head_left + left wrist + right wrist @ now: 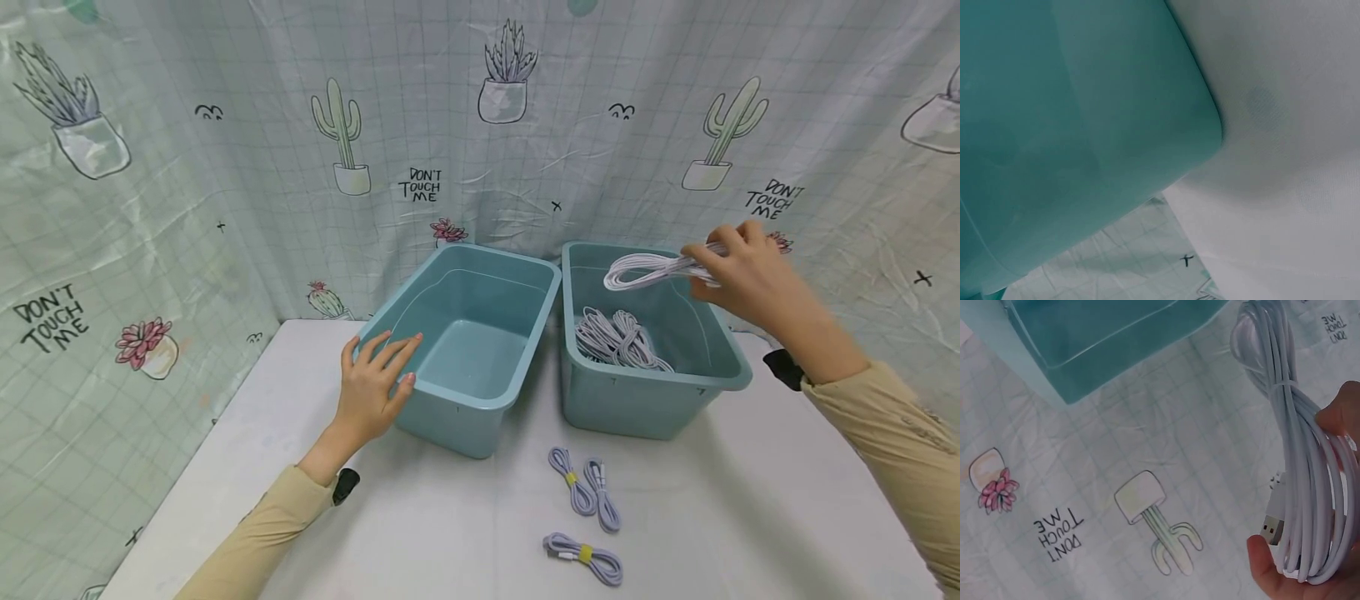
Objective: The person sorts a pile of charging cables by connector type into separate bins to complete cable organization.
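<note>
Nearest, toward 5 o'clock on the white bench (pixel 427 533), lies a yellow-banded cable (pixel 586 554), with two coiled cables (pixel 573 481) side by side just beyond it. Toward 8 o'clock, the left hand (pixel 371 392), fingers spread and gripping nothing, is at the near-left rim of the left bin (pixel 442 421); contact is unclear. Toward 3 o'clock, the right bin (pixel 630 408) has white cable bundles (pixel 618 340) inside. Above its far part, the right hand (pixel 753 268) pinches a looped white cable (pixel 660 268), its loop pointing to 9 o'clock. A cactus-print sheet (pixel 420 83) hangs behind.
</note>
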Motion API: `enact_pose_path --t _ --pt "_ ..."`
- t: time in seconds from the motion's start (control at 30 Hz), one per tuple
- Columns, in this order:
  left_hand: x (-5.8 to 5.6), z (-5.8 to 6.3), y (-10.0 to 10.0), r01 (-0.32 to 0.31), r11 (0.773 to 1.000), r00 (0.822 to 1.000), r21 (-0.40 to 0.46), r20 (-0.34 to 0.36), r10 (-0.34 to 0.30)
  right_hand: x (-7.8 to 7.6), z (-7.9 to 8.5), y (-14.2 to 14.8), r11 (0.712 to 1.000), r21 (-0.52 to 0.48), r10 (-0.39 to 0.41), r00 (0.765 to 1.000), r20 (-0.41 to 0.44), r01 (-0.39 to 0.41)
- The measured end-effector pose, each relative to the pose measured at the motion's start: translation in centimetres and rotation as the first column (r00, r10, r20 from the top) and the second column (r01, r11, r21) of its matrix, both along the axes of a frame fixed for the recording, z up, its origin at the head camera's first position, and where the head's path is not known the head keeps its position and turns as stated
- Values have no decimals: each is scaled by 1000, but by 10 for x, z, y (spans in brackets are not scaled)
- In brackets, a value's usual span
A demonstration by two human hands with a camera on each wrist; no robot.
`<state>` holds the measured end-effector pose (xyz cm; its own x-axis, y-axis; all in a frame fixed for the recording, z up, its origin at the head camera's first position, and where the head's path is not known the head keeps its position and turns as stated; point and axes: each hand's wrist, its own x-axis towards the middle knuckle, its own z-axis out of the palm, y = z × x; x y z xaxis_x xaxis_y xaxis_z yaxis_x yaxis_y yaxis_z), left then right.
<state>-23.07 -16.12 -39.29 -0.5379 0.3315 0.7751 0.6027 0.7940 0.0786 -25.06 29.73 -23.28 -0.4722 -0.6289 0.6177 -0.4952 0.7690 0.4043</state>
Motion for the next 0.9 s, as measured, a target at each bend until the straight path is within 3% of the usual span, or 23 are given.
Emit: enact_pose_path --t 0.2,0.37,0.57,0.77,0.9 --pt "1 0 0 -2 1000 1000 0 0 2 -11 -8 0 995 -11 -99 993 61 100" --pt "0 0 1 -1 1000 1000 4 -10 2 -19 -12 -4 981 -3 -193 975 108 194" --pt "-2 0 1 0 1000 1000 7 -18 1 -31 -16 -11 967 -4 -250 954 163 254" --pt "-2 -1 1 -1 1000 1000 4 -16 1 -40 -22 -16 965 -32 -255 960 116 260" --pt "-1 -1 1 -2 1000 1000 4 -10 2 -43 -24 -21 948 -47 -305 943 133 313"
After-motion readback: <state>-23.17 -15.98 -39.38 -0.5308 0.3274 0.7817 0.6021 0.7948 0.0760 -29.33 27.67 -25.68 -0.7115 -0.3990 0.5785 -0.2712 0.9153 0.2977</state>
